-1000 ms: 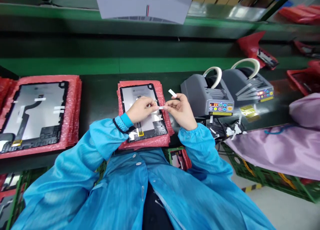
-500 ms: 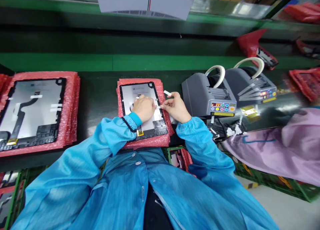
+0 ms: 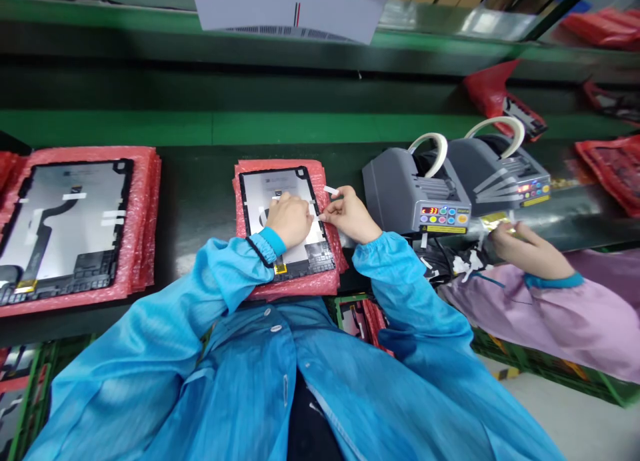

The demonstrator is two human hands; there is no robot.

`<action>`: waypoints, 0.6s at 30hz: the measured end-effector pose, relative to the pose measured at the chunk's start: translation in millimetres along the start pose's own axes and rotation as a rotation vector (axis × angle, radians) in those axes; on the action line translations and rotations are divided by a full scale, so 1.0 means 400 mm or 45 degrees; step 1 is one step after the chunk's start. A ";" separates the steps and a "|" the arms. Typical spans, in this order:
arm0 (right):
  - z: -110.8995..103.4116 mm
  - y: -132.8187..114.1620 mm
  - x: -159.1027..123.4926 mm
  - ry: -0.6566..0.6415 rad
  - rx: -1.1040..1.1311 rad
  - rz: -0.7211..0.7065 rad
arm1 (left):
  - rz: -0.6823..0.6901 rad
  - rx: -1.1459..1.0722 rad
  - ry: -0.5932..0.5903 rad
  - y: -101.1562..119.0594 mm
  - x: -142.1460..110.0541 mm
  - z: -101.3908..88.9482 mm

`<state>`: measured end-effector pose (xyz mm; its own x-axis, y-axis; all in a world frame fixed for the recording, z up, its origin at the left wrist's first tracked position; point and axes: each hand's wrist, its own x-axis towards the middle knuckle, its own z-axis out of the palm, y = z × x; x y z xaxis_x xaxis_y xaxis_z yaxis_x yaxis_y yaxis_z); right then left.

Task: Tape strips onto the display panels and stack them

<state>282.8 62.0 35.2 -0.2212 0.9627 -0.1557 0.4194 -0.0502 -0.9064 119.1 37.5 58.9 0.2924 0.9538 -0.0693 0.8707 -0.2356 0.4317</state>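
Table: the dark table ran beneath everything, its near edge close to my front. A stretch of it lay between the left-hand wrap pile and my own work, giving my left elbow side room.
Tape machines: the near dispenser and far dispenser stood to my right, bounding that side; the near one was close to my right knuckles.
Red wrap: my bubble-wrap stack lay near the table's front edge, its border showing around the panel.
Panel: the display panel lay flat on that stack, grey back up, partly hidden by my hand.
Co-worker's hand: this had just come in and reached the gold piece by the far dispenser. It was well apart from my hands, so it did not crowd the panel.
Left grip: my left hand had gone from pinching to lying curled over the panel; I cannot tell what its fingertips held.
Right grip: my right hand had thumb and finger together on a white strip at the panel's right edge.
Spare strip: another white piece stuck up from its other fingers.
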 end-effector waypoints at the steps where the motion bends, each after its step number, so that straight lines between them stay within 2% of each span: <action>1: -0.001 0.006 0.004 -0.009 0.015 0.011 | 0.000 0.010 0.005 0.000 0.000 0.001; 6: -0.016 0.052 0.018 -0.031 0.127 0.115 | -0.029 -0.017 0.067 -0.019 0.012 0.002; 8: -0.027 0.056 0.014 -0.039 0.191 0.086 | -0.039 -0.093 0.121 -0.038 0.020 -0.007; 12: -0.043 0.013 -0.012 -0.017 0.187 -0.163 | 0.056 -0.327 0.234 -0.066 0.036 -0.039; 15: -0.041 -0.032 -0.030 -0.108 0.076 -0.278 | 0.212 -0.442 0.231 -0.069 0.044 -0.055; 18: -0.035 -0.054 -0.038 -0.165 -0.002 -0.324 | 0.268 -0.454 0.196 -0.065 0.048 -0.053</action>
<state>289.3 52.2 62.8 -0.4306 0.9021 0.0279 0.3374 0.1896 -0.9221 93.7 65.9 65.5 0.3629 0.9150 0.1766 0.5994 -0.3743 0.7075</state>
